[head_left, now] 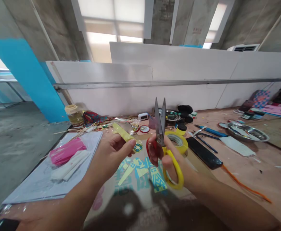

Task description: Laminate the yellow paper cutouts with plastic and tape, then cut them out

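Observation:
Between the thumb and fingers of my left hand (116, 150) is a narrow yellow paper strip (121, 131), its upper end pointing up and left. A round green-patterned piece (138, 147) shows just beyond my left thumb; whether it is joined to the strip I cannot tell. My right hand (171, 157) grips scissors (160, 125) with red and yellow handles, blades upward and slightly apart. Below both hands, yellow paper cutouts (141, 172) and a blue-patterned cutout (157, 179) lie on a printed board (126, 208).
A roll of yellow tape (179, 141) and a black phone (204, 152) lie to the right. Further right is a metal dish (247, 131). On the left, a pink packet (68, 150) rests on white sheets (34, 186), with a jar (74, 116) behind. A white partition (179, 70) bounds the table.

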{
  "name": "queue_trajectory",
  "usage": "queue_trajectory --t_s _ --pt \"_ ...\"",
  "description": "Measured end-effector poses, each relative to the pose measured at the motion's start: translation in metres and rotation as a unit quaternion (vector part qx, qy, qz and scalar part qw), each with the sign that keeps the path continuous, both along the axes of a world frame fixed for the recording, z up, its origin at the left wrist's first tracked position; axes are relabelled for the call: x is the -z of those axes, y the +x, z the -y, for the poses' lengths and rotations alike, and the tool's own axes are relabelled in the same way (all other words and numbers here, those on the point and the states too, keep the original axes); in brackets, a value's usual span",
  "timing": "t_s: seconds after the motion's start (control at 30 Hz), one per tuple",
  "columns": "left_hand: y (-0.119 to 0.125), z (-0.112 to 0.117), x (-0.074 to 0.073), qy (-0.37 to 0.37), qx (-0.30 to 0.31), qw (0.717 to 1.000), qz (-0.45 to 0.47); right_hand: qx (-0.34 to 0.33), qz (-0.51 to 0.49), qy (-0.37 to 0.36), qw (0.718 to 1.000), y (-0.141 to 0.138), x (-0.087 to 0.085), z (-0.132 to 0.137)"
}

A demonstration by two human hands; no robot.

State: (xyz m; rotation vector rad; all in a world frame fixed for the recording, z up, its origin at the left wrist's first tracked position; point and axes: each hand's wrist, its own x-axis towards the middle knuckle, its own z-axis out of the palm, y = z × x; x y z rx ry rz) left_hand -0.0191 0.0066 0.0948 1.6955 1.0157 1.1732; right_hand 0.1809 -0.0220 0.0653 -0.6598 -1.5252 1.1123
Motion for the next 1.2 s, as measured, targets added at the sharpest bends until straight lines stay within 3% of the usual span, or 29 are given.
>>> queue_trajectory --t_s 0.1,0.2,0.4,0.57,0.77,0.9,1.07,1.2 --pt "-0.008 0.000 -0.004 0.010 -0.010 1.000 -0.004 -0.007 0.029 -0.004 1.000 0.003 0.006 0.000" --pt "-0.008 0.003 -0.004 0.015 -0.007 0.997 -0.075 0.021 0.031 -0.001 0.999 0.006 0.006 -0.001" --pt "0.006 0.009 0.004 0.031 0.101 0.982 -0.159 0.056 0.056 0.009 0.997 0.006 -0.012 -0.001" --pt "0.011 0.009 0.008 0.045 0.124 0.976 -0.171 0.101 0.056 0.036 0.993 0.003 -0.007 -0.001" --pt "0.013 0.008 0.009 0.002 0.134 0.979 -0.153 0.121 0.053 0.032 0.991 0.004 -0.009 0.001" --pt "0.010 0.007 0.011 0.003 0.106 0.986 -0.130 0.116 0.100 0.057 0.987 0.007 -0.014 0.002" --pt "0.001 0.007 0.006 -0.009 0.084 0.996 -0.040 0.087 0.079 0.058 0.991 0.007 -0.010 -0.007" --pt "0.000 0.005 0.000 -0.052 0.029 0.995 0.081 0.039 0.056 0.050 0.996 0.003 0.008 -0.012"
